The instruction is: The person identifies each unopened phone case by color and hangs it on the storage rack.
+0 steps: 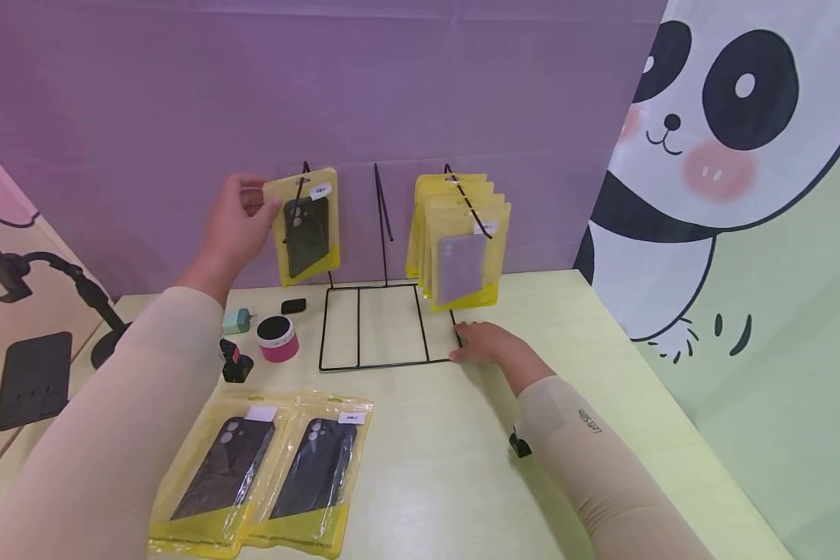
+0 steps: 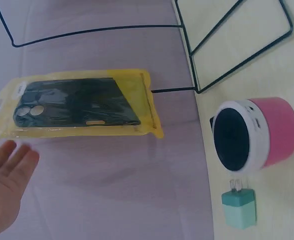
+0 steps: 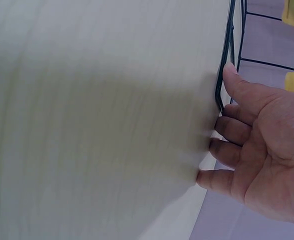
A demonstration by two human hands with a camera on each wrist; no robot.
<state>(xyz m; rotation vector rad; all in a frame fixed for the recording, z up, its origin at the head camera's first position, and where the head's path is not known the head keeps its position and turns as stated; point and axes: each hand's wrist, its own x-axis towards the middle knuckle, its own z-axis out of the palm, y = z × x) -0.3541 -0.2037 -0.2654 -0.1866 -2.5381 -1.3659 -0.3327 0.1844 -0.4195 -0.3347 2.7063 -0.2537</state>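
Note:
At the upper left of the head view, my left hand (image 1: 232, 222) pinches the side edge of a yellow-edged bag with a black phone case (image 1: 308, 233). That bag hangs on the left hook of a black wire rack (image 1: 374, 364); the left wrist view shows the black case (image 2: 77, 102) through clear plastic. My right hand (image 1: 486, 344) grips the front right corner of the rack's base, thumb on the wire and other fingertips against the table (image 3: 112, 140). On the right hook hang several yellow bags, the front one with a pale purple case (image 1: 462, 268).
Two bagged dark phone cases (image 1: 315, 467) lie at the front left. Beyond them stand a pink-and-white round speaker (image 1: 278, 339), a teal plug adapter (image 1: 236, 321) and a small black item (image 1: 293, 306). A phone holder arm (image 1: 77, 284) rises at the left; a purple cloth (image 1: 364, 85) hangs behind.

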